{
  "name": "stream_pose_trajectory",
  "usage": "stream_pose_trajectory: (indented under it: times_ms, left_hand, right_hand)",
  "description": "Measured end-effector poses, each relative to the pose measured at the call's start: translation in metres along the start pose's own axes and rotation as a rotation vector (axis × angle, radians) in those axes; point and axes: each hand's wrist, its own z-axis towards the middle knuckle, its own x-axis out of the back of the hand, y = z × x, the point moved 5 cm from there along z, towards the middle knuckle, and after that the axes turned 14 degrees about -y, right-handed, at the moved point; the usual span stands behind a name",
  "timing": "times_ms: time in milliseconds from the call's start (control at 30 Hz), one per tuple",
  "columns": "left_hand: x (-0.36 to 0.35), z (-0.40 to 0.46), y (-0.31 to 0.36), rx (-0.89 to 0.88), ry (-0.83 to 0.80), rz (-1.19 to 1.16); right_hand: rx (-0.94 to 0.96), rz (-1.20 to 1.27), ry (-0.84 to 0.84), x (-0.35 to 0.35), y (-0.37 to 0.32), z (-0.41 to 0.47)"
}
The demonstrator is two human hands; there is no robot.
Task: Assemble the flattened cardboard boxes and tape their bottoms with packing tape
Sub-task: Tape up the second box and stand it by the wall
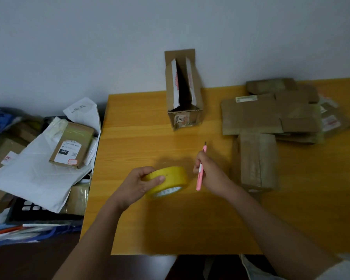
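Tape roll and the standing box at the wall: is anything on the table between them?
Nothing visible. The left hand grips the yellow tape roll, the right hand holds a pink cutter, and only bare table lies up to the assembled box. The flattened boxes sit off right.

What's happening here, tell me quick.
A person is boxing up cardboard. The left hand grips a yellow tape roll; the right hand holds a pink cutter. One assembled box stands at the far edge of the table, flaps open. Flattened boxes lie stacked to the right.
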Motion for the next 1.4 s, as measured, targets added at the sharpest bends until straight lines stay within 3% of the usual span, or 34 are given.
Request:
stream_pose_trajectory:
  times_ms: [167,300,567,700,900,967,1233,1400]
  left_hand:
    - [0.005,-0.003,0.048,-0.089,-0.007,0.006]
    - [-0.004,0.002,0.074,-0.115,-0.037,0.051]
    - [-0.055,0.028,0.098,-0.111,-0.174,0.148]
    - [-0.071,0.046,0.090,-0.044,-0.229,0.377]
    - [-0.090,0.065,0.070,0.013,-0.186,0.589]
    - [-0.096,0.073,0.061,0.053,-0.168,0.757]
    - [-0.132,0.092,0.062,0.206,-0.231,1.097]
    - [-0.139,0.096,0.064,0.168,-0.113,0.951]
  right_hand:
    - [0.104,-0.023,0.058,0.037,-0.036,-0.035]
    - [0.150,-0.291,0.221,0.062,-0.046,-0.065]
    - [-0.090,0.162,0.446,0.095,0.003,-0.123]
    - [-0.200,0.307,0.529,0.110,0.034,-0.158]
    - [-0.184,0.475,0.623,0.103,0.059,-0.177]
    - [-0.197,0.572,0.671,0.097,0.066,-0.180]
    - [-0.116,0.488,0.724,0.078,0.065,-0.178]
    - [-0.071,0.400,0.695,0.078,0.063,-0.182]
